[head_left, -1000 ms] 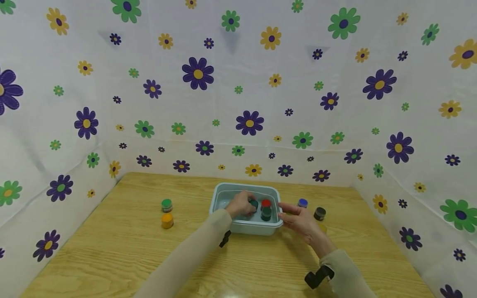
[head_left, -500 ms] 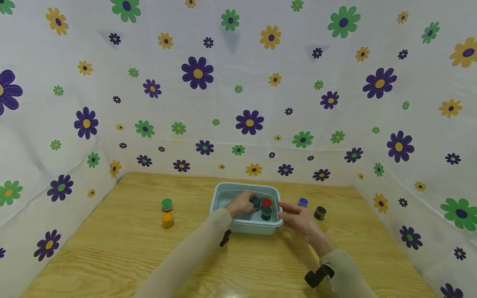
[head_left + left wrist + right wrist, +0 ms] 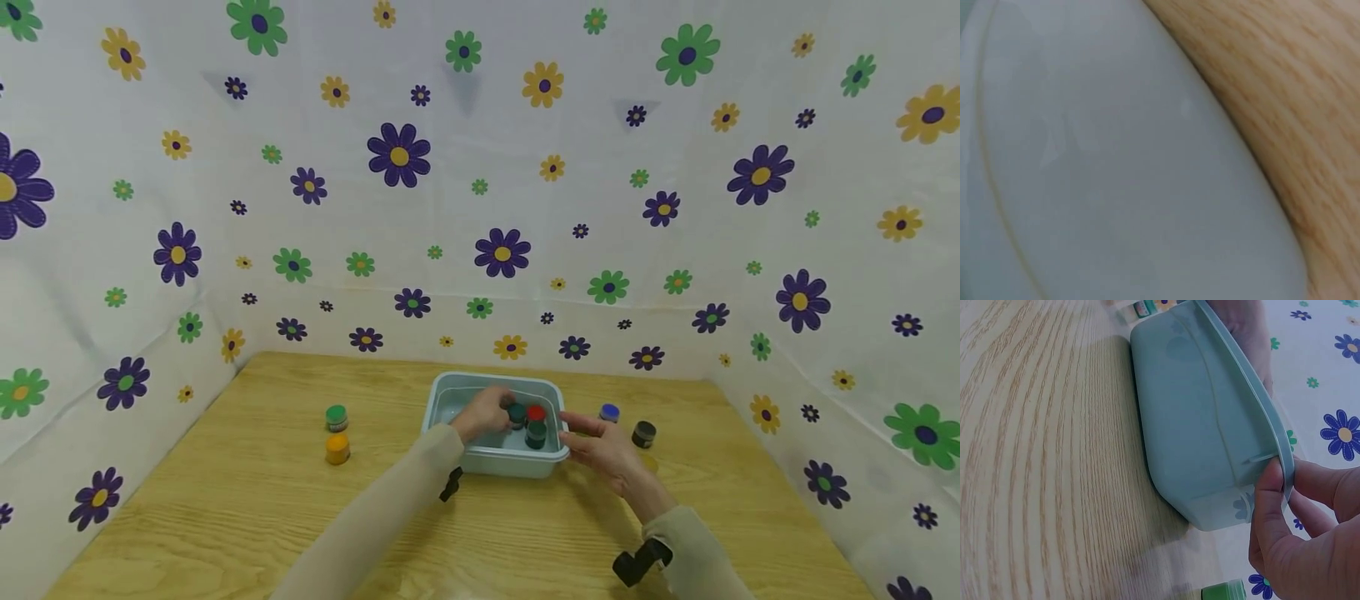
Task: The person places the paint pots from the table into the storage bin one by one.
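A pale blue plastic tub (image 3: pixel 465 460) stands on the wooden table. Inside, at its right end, are a red-lidded paint jar (image 3: pixel 536 413) and a dark green paint jar (image 3: pixel 536 434). My left hand (image 3: pixel 483 414) reaches over the near rim and grips a dark teal paint jar (image 3: pixel 517 416) beside them; its fingertips are partly hidden. At the right end, my right hand (image 3: pixel 603 450) pinches the tub's rim, its thumb and fingers on either side in the right wrist view. Only the tub's outer wall (image 3: pixel 1135 162) and table show in the left wrist view.
Left of the tub stand a green-lidded jar (image 3: pixel 337 418) and an orange jar (image 3: pixel 337 448). To the right are a blue-lidded jar (image 3: pixel 609 412), a black jar (image 3: pixel 643 433) and a yellow thing (image 3: pixel 649 463) partly behind my right hand. A flowered cloth (image 3: pixel 450 200) surrounds the table.
My left hand has shifted the dark teal jar slightly right and down, close to the red-lidded and dark green jars. My right hand keeps its hold on the tub's rim.
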`<state>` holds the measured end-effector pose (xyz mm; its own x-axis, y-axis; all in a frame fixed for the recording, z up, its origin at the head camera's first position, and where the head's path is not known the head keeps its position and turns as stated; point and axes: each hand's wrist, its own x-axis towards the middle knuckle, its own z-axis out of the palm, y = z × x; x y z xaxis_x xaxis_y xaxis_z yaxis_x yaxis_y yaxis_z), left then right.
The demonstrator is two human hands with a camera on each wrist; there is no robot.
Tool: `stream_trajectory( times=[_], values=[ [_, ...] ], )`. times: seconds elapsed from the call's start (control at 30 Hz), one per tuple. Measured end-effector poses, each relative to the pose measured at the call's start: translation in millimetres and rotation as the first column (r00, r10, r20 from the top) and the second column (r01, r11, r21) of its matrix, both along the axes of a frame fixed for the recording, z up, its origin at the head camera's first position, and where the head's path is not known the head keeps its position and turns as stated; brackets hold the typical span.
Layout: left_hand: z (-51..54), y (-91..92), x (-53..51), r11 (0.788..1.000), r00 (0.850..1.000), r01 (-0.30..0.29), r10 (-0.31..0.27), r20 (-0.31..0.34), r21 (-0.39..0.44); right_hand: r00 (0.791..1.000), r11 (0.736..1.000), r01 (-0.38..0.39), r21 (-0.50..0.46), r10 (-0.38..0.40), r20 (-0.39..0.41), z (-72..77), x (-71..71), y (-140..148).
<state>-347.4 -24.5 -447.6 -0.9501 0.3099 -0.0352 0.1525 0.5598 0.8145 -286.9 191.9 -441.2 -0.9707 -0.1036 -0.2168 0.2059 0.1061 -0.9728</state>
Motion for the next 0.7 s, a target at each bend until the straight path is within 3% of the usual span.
stream_trajectory(
  times=[0.37,0.7],
  values=[
    [7.7,-14.3,-1.5,0.988,1.000,0.016,-0.019,0.020,0.152,1.000,1.000,-0.008,0.010,0.008,-0.009,-0.1,2.1,1.3],
    [17.1,-35.8,4.0,0.981,0.998,0.050,-0.041,-0.052,0.186,1.000,1.000,-0.025,0.000,0.025,-0.006,-1.7,1.4,1.1]
  ],
)
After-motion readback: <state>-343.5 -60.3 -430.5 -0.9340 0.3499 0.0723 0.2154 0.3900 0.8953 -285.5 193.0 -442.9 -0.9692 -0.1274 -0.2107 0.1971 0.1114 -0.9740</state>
